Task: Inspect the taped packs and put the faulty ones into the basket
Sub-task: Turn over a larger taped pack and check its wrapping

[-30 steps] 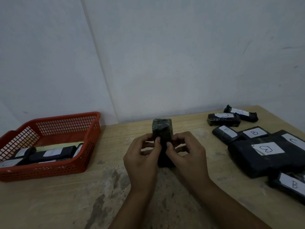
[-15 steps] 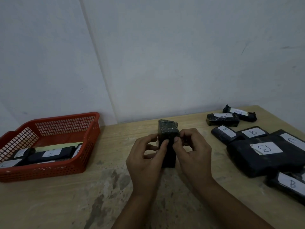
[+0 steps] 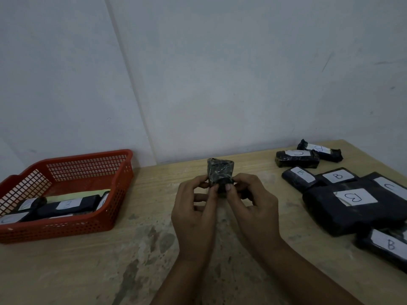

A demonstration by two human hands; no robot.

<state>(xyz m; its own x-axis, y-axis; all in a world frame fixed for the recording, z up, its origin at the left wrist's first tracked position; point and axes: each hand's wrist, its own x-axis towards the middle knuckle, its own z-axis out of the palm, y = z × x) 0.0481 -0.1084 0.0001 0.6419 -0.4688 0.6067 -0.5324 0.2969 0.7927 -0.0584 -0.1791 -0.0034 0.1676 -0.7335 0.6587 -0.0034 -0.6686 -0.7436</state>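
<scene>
Both hands' fingers (image 3: 212, 190) pinch the upright black pack (image 3: 219, 172) (between them).

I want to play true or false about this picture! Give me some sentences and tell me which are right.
1. Both hands hold one black pack. True.
2. The basket is blue. False: it is red.
3. The basket has packs in it. True.
4. The labelled packs lie left of the hands. False: they lie to the right.
5. The held pack lies flat on the table. False: the left hand and right hand hold it upright.
</scene>
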